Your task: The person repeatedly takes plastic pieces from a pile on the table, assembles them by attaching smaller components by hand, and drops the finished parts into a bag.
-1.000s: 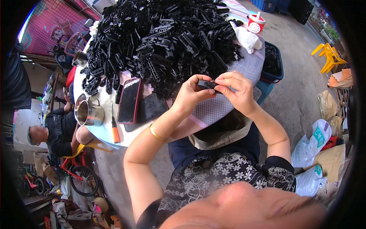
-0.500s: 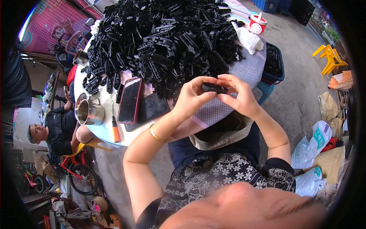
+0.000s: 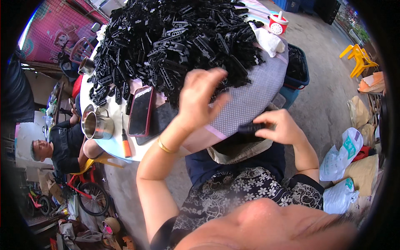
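Note:
My right hand (image 3: 281, 127) pinches a small black plastic part (image 3: 248, 128) over the mouth of an open woven sack (image 3: 237, 157) at my lap. The part is blurred, so its details do not show. At the near edge of the heap of black plastic parts (image 3: 175, 46), my left hand (image 3: 201, 100) is raised with thumb and fingers apart, holding nothing I can see. Motion smears its fingertips. A gold bangle (image 3: 166, 145) circles my left wrist. Below that hand lies a dark flat tablet-like slab (image 3: 161, 121), partly covered by a phone (image 3: 141, 110).
On the round table (image 3: 112, 149) stand a steel mug (image 3: 98, 124), an orange-handled screwdriver (image 3: 126, 143), a white cloth (image 3: 266, 40) and a red-white cup (image 3: 278, 23). A dark bin (image 3: 296, 68) is beside it at right. A seated person (image 3: 62, 141) is at left.
My hands have parted. The right has moved down with the black part to the sack's mouth; the left has let go and moved left and slightly up toward the heap.

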Tool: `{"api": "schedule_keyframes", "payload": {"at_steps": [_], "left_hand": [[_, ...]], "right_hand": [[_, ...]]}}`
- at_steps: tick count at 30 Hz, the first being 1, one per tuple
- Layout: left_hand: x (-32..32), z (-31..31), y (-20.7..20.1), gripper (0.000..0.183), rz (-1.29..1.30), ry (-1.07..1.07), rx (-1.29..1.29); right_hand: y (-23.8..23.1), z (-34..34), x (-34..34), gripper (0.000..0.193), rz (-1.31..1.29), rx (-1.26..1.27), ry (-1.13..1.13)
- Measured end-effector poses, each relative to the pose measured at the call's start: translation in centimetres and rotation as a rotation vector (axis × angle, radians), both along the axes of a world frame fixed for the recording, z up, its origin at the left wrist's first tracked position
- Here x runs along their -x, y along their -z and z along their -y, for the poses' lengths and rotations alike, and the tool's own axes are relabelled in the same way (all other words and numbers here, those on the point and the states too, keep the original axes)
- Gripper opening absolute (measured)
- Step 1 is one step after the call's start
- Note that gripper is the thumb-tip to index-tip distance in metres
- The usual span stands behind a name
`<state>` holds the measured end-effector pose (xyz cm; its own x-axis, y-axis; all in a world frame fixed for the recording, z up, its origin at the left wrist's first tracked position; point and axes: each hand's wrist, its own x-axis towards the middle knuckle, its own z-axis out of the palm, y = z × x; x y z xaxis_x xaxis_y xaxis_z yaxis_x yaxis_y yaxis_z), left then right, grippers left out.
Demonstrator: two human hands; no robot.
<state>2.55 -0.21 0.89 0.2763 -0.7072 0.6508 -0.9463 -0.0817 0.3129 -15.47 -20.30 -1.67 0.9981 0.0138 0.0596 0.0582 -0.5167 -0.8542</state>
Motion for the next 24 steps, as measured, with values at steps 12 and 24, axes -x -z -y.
{"api": "schedule_keyframes", "payload": {"at_steps": [12, 24], "left_hand": [[-6.5, -2.1, 1.4, 0.031, 0.389, -0.731, -0.134], [-1.8, 0.7, 1.1, 0.037, -0.600, -0.161, 0.261]], "right_hand": [[2.2, 1.5, -4.8, 0.015, 0.444, 0.301, 0.312], [4.4, 2.1, -8.9, 0.012, 0.475, 0.365, 0.448]]}}
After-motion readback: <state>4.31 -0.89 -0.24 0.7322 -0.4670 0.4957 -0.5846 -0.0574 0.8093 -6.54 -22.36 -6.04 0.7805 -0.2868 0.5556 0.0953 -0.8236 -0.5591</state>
